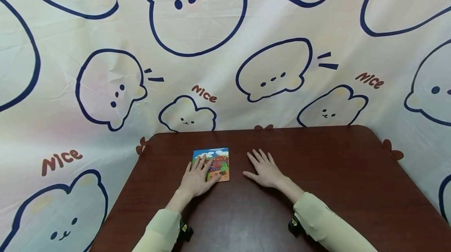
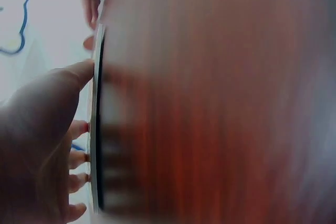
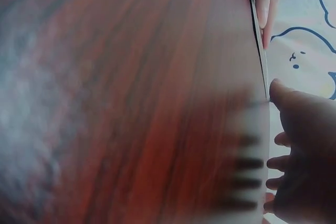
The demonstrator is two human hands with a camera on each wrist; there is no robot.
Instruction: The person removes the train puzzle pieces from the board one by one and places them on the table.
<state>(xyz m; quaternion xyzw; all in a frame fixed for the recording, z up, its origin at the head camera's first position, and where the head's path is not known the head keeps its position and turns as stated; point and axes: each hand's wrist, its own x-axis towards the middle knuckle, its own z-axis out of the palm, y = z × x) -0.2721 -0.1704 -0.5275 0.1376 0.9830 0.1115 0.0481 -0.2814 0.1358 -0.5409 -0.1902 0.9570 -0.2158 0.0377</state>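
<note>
A thin, brightly printed picture board or booklet [image 1: 221, 167], with blue sky and clouds along its top, lies flat on the brown table. I cannot tell which of the two it is. My left hand [image 1: 197, 179] rests on its left part with fingers spread and covers some of the picture. Seen edge-on in the left wrist view, the board [image 2: 96, 124] has the thumb and fingertips touching its upper face. To the right of the board and apart from it, my right hand [image 1: 266, 171] lies palm down with straight, spread fingers. In the right wrist view, this hand [image 3: 307, 145] holds nothing.
The dark brown table [image 1: 338, 173] has rounded far corners and a glossy surface. Behind it and at both sides hangs a pale cloth [image 1: 225, 75] printed with cartoon bears. Small black devices [image 1: 295, 226] are strapped under the wrists.
</note>
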